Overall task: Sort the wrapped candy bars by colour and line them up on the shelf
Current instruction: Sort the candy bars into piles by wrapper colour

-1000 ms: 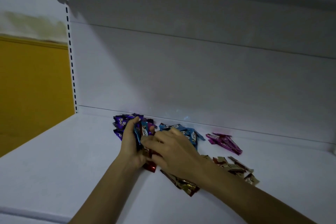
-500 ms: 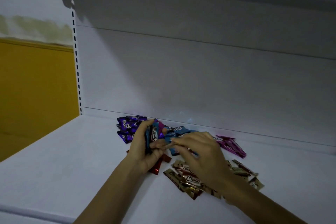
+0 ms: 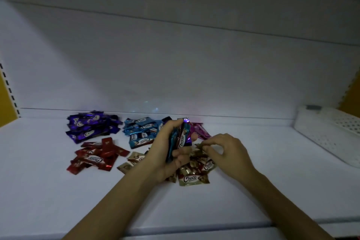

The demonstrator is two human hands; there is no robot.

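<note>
Far left we see the purple pile [image 3: 91,126], the red pile [image 3: 95,157] and the blue pile [image 3: 141,131] on the shelf [image 3: 58,200]. The left hand [image 3: 165,161] still grips a mixed bundle [image 3: 180,140] upright. The magenta pile [image 3: 201,132] is half hidden behind it. The right hand [image 3: 228,152] has left the bundle and now pinches a gold bar [image 3: 200,146] over the loose gold heap [image 3: 194,173]. We judge sorting continues, with nothing lined up yet. A white basket [image 3: 331,132] sits well apart at the right.

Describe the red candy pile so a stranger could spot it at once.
Look at the left of the white shelf. In front of the purple pile lies the red pile. It is the only deep red heap, left of the gold bars.
</note>
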